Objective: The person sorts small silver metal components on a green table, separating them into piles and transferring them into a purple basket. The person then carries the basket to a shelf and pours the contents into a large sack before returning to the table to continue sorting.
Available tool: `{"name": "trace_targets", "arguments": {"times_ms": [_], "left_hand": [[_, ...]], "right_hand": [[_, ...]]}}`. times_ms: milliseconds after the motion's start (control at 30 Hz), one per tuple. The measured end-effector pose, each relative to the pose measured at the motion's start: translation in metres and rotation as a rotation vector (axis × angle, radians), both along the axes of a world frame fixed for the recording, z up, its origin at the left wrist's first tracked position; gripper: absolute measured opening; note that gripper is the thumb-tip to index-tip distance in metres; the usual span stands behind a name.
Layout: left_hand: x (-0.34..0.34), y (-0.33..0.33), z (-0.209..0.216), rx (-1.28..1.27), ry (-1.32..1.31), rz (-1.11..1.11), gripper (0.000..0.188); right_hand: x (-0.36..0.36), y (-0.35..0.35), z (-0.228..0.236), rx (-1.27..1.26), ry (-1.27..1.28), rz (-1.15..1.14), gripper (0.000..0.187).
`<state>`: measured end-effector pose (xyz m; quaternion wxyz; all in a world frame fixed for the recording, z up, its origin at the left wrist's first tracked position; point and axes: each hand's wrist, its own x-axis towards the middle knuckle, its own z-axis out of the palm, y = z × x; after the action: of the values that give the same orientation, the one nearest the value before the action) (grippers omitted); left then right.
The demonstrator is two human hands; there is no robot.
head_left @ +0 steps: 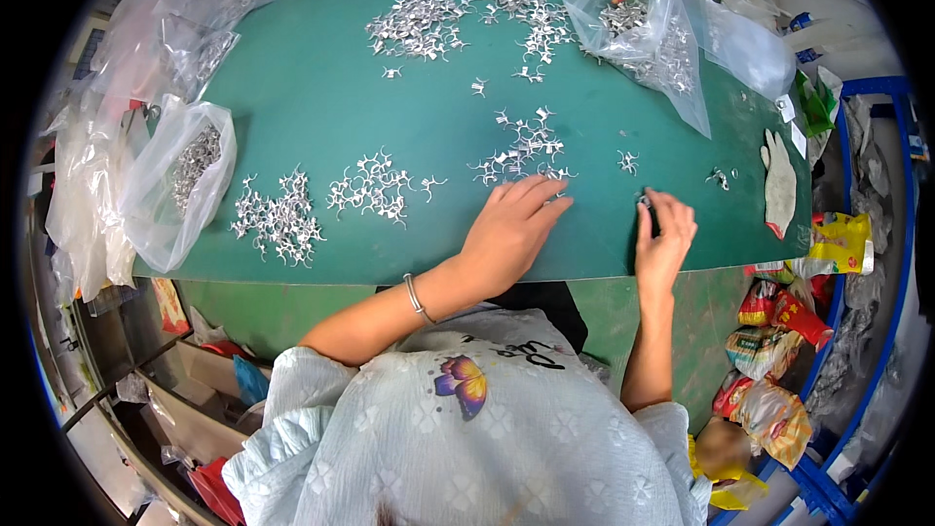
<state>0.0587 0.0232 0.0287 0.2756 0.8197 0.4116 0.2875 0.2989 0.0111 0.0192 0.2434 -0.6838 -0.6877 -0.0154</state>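
My left hand [514, 232] reaches over the table with its fingers stretched out, the tips at the near edge of a small loose pile of silvery metal clips [526, 144]. Its thumb is hidden beneath it. To the right, my right hand [666, 234] has its thumb and forefinger bent toward each other around a small dark-looking metal piece [643, 201], too small to make out well. Just beyond that hand lies a little group of clips [628, 163]. More clips form two flat heaps, one left of my left hand [373, 187] and one farther left [280, 218].
Two larger clip heaps [419, 26] [534, 12] lie at the far side of the green table [321, 88]. Clear plastic bags of metal parts stand at the right [638, 39] and left [190, 175]. A white glove [778, 185] rests near the right edge, beside small scraps [719, 178].
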Motion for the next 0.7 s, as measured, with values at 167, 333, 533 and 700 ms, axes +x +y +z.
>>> {"name": "trace_targets", "arguments": {"times_ms": [167,333,533,700], "left_hand": [[0.009,0.005,-0.016,0.156,0.49,-0.037,0.05],[0.012,0.003,-0.02,0.137,0.491,0.035,0.061],[0.008,0.001,-0.019,0.063,0.488,0.072,0.064],[0.012,-0.001,-0.018,0.038,0.449,0.126,0.061]], "right_hand": [[-0.006,0.012,0.006,0.077,0.007,-0.029,0.03],[-0.016,0.029,-0.01,0.058,-0.006,0.025,0.017],[-0.027,0.015,-0.003,0.072,0.176,0.097,0.01],[-0.058,-0.007,0.005,0.017,0.293,0.251,0.015]]}}
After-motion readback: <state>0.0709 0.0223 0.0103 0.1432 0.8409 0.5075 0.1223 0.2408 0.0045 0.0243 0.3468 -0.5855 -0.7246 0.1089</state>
